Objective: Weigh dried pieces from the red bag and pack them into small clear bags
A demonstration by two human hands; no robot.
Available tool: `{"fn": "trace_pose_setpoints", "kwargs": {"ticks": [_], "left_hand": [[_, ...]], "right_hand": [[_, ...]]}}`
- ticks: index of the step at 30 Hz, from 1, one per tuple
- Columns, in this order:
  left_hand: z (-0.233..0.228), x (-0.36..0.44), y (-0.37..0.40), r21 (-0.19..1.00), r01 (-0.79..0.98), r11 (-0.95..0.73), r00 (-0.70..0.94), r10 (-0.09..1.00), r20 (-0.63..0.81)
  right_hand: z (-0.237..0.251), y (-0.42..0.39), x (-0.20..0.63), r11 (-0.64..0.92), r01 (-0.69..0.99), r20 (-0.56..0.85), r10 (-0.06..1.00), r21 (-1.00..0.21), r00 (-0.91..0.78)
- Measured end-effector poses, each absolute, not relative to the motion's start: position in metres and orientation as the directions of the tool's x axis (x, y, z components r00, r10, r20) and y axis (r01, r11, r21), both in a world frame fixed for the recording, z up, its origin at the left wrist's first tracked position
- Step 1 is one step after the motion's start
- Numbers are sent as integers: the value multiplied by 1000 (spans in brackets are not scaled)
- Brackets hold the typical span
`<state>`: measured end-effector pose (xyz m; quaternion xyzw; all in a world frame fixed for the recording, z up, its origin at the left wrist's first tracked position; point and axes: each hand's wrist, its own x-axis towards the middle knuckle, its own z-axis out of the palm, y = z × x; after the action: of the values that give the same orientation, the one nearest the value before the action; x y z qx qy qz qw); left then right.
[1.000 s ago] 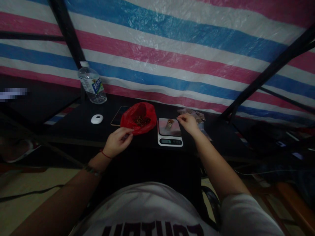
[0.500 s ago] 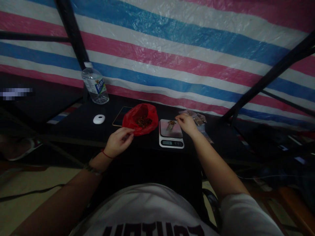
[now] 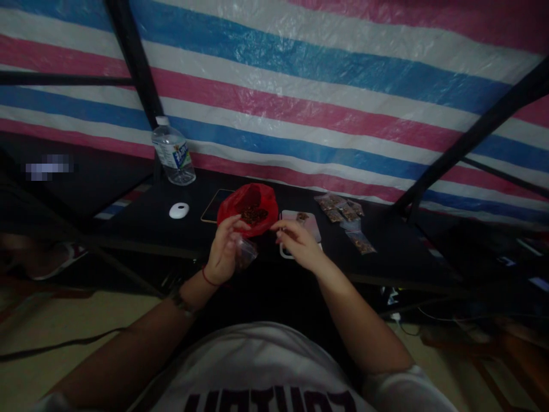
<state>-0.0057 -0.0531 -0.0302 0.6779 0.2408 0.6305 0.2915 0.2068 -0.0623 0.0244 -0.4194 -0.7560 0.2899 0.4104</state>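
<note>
My left hand point(image 3: 223, 252) is closed on a small clear plastic bag point(image 3: 246, 252) at the near edge of the red plastic bag point(image 3: 271, 220). Its index finger reaches over the red bag's rim. Inside the red bag, which gapes upward, lies a heap of dark brown dried bits point(image 3: 254, 214). My right hand point(image 3: 300, 245) hovers over the front of the white kitchen scale point(image 3: 316, 228), fingers loosely bent and apart, tips near the red bag. Nothing shows clearly between them. A little brown material point(image 3: 302, 217) rests on the scale's plate. The hand hides the display.
Several small filled clear bags point(image 3: 338, 207) lie right of the scale, with another bag point(image 3: 362, 243) nearer the edge. A phone point(image 3: 211, 207) is partly under the red bag. Further left are a white oval object point(image 3: 179, 210) and a plastic bottle point(image 3: 175, 154). Striped sheeting point(image 3: 274, 109) hangs behind.
My right hand has moved left from the scale's far side toward the red bag. The left hand has shifted right and now holds a small clear bag. The view has shifted slightly.
</note>
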Motion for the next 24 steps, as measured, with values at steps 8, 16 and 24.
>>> {"fn": "trace_pose_setpoints", "kwargs": {"ticks": [8, 16, 24], "left_hand": [[-15, 20, -39, 635, -81, -768, 272, 596, 755], [-34, 21, -42, 610, 60, -790, 517, 547, 658], [-46, 17, -43, 656, 175, -734, 614, 602, 510]], "right_hand": [[44, -78, 191, 504, 465, 249, 826, -728, -505], [34, -78, 197, 490, 604, 29, 791, -628, -611], [42, -116, 176, 531, 831, 21, 844, -164, -536]]}}
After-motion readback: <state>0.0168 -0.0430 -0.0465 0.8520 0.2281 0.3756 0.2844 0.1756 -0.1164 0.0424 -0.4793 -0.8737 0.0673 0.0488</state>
